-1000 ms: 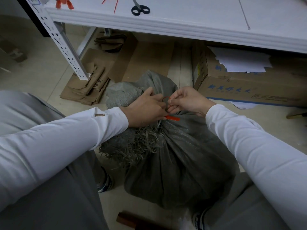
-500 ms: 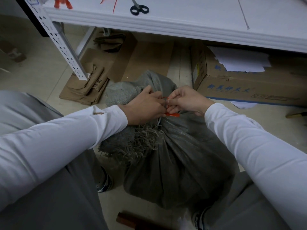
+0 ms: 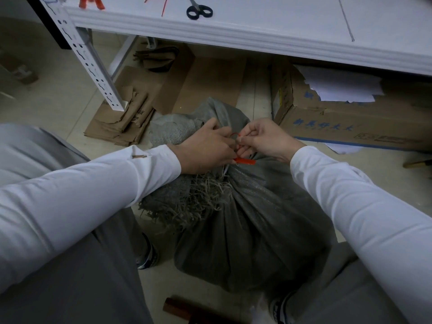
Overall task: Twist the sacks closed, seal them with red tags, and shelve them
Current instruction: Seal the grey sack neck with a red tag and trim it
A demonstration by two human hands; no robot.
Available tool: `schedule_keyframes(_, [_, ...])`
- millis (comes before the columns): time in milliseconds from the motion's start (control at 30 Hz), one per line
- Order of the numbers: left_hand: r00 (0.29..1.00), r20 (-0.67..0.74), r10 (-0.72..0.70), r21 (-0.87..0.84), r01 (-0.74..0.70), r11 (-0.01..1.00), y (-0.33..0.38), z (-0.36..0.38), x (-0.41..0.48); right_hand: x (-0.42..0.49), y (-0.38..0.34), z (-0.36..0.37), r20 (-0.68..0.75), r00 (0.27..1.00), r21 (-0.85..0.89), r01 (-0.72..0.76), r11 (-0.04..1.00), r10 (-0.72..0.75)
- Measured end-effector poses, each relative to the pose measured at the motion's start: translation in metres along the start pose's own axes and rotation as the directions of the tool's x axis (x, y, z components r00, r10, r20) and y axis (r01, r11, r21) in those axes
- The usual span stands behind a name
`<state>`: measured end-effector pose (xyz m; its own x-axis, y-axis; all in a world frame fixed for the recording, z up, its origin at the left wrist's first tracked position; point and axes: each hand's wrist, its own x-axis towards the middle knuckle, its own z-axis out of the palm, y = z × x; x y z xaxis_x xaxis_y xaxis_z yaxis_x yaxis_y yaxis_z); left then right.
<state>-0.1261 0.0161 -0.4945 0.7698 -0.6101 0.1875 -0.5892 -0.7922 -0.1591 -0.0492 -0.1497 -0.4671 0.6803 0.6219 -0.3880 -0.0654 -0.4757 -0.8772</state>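
Observation:
A full grey woven sack (image 3: pixel 252 230) stands on the floor between my legs, its mouth gathered into a neck with frayed fibres spilling below. My left hand (image 3: pixel 205 148) grips the twisted neck and the flat end of a red tag (image 3: pixel 245 161). My right hand (image 3: pixel 266 139) pinches the tag's thin strap, which forms a small red loop between my two hands. How far the strap goes round the neck is hidden by my fingers.
A white shelf (image 3: pixel 233 31) runs across the top, bearing black scissors (image 3: pixel 198 12) and spare red tags (image 3: pixel 90 2). Beneath it lie flattened cardboard (image 3: pixel 124 118) and a cardboard box (image 3: pixel 346 122) with papers. A perforated white shelf post (image 3: pixel 93 66) stands left.
The tag's strap shows more clearly as a red loop between my fingers. My hands have stayed on the sack's neck, shifting only slightly.

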Motion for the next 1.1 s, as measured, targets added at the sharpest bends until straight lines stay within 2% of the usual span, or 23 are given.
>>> schedule_keyframes(167, [0.999, -0.034, -0.023, -0.021, 0.022, 1.000, -0.001, -0.001, 0.002, -0.001, 0.001, -0.004, 0.008, 1.000, -0.013, 0.000, 1.000, 0.000])
schedule_keyframes(333, [0.999, 0.039, -0.033, -0.021, 0.033, 0.999, -0.001, -0.001, 0.001, 0.001, 0.003, -0.006, 0.012, 1.000, -0.024, -0.021, 0.999, 0.022])
schedule_keyframes(467, [1.000, -0.008, 0.009, 0.037, -0.009, 0.999, -0.002, -0.003, 0.003, 0.003, 0.003, -0.007, -0.013, 1.000, -0.066, 0.010, 0.998, -0.011])
schedule_keyframes(767, [1.000, 0.008, -0.006, -0.043, 0.006, 0.999, -0.001, -0.007, 0.002, 0.003, 0.005, -0.001, -0.081, 0.992, -0.088, 0.088, 0.992, -0.095])
schedule_keyframes(933, [1.000, -0.020, -0.012, -0.073, 0.011, 0.997, -0.002, -0.009, 0.003, 0.006, 0.008, 0.003, -0.116, 0.988, -0.101, 0.088, 0.991, -0.100])
schedule_keyframes(1100, [0.999, 0.025, -0.036, -0.083, 0.038, 0.996, -0.002, -0.008, 0.002, 0.003, 0.007, 0.006, -0.117, 0.988, -0.069, 0.093, 0.993, -0.100])
